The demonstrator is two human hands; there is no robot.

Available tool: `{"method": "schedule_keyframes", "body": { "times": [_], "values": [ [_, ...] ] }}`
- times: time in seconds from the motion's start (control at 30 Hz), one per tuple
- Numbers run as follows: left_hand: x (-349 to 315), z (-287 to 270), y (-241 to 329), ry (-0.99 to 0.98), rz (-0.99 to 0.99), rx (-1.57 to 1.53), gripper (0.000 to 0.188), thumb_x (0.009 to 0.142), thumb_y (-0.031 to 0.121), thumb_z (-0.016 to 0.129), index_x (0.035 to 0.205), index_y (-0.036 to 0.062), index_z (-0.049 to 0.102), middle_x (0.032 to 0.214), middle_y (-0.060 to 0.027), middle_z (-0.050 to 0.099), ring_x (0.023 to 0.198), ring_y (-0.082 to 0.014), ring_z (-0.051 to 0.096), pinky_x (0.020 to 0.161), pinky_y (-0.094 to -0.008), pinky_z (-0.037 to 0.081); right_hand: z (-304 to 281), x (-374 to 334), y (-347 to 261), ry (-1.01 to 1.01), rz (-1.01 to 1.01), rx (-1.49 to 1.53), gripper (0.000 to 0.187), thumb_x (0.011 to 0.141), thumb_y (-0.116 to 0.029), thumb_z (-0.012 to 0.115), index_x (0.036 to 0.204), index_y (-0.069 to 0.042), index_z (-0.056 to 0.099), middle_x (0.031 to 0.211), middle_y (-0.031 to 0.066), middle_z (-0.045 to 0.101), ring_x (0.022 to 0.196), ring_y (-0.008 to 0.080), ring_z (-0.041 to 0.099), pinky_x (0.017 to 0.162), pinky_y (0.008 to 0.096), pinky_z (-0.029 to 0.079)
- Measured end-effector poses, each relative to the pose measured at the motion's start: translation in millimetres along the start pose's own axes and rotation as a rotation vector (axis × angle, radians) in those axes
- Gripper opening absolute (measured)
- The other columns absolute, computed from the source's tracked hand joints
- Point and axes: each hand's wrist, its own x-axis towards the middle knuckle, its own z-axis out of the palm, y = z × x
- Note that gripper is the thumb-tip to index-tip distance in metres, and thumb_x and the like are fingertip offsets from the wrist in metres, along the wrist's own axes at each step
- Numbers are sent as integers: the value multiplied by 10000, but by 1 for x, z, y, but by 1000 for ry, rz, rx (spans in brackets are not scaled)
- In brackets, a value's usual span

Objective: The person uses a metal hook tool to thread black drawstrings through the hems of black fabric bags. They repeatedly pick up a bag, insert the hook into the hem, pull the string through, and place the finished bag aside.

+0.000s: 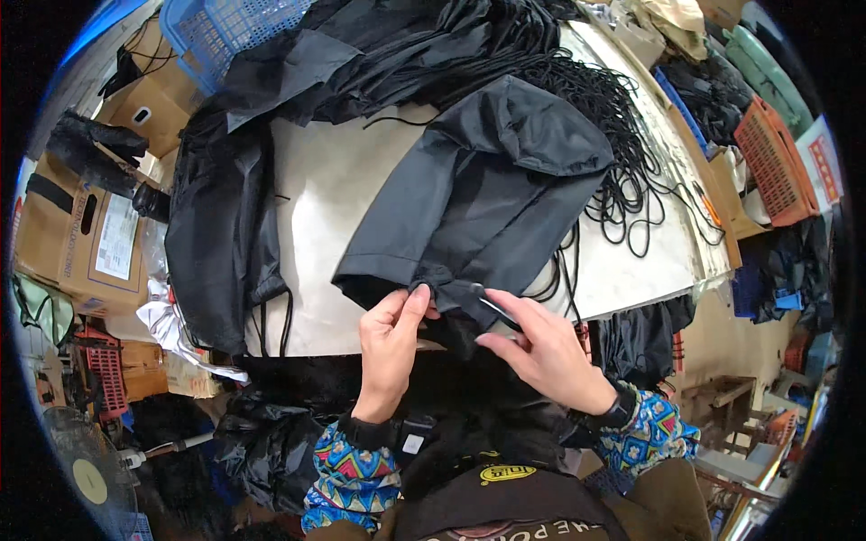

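A black fabric bag (397, 216) lies across the table with its hemmed edge toward me. At that near edge my left hand (392, 338) pinches the cloth between thumb and forefinger. Just to the right, my right hand (548, 354) is closed around a slim, shiny tool (496, 307), mostly hidden by the fingers, so its kind is unclear. Its tip end is close against a gathered fold of the bag. Black cord (622, 203) lies in a loose heap beside the bag, on the right.
More black fabric pieces (221, 225) are piled along the left and far sides of the white table (320, 171). A blue plastic basket (234, 41) stands at the far left. Cardboard boxes (99, 234) line the left, an orange crate (776, 162) the right. A fan (90, 478) stands lower left.
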Motion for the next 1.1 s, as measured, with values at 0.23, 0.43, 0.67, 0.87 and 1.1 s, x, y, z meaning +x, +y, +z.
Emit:
{"method": "schedule_keyframes", "body": {
  "times": [0.23,0.43,0.67,0.87,1.1],
  "values": [
    [-10,7,19,-159,400,160,205,881,162,630,828,-36,613,933,-123,639,839,-166,572,755,-287,441,-22,-9,-2,197,-240,-127,170,718,-3,711,793,15,559,666,90,492,555,193,500,500,311,389],
    [50,-14,29,132,710,940,175,809,42,574,963,-42,579,946,-233,560,857,-419,529,735,-444,437,-54,-6,13,647,-171,-422,180,641,43,648,704,-26,493,645,115,451,526,281,465,472,358,379],
    [-14,16,17,-248,-135,-151,215,827,93,662,998,-24,602,966,-79,611,837,-158,594,705,-293,484,-14,-22,24,427,-205,-262,165,694,-22,696,748,-33,541,667,102,511,516,267,530,458,345,426],
    [-28,40,-2,-222,-246,-386,212,860,97,650,1021,-32,599,953,-82,615,793,-139,606,587,-248,512,4,-34,29,389,-203,-186,205,655,22,700,673,-35,504,598,75,454,459,216,467,421,319,354],
    [-25,46,-1,-166,-114,-233,175,890,138,628,846,-28,662,760,-67,651,598,-102,576,563,-247,501,0,-36,28,327,-223,-212,169,685,-15,703,789,-41,572,657,67,481,496,219,519,441,318,423]
  ]
}}
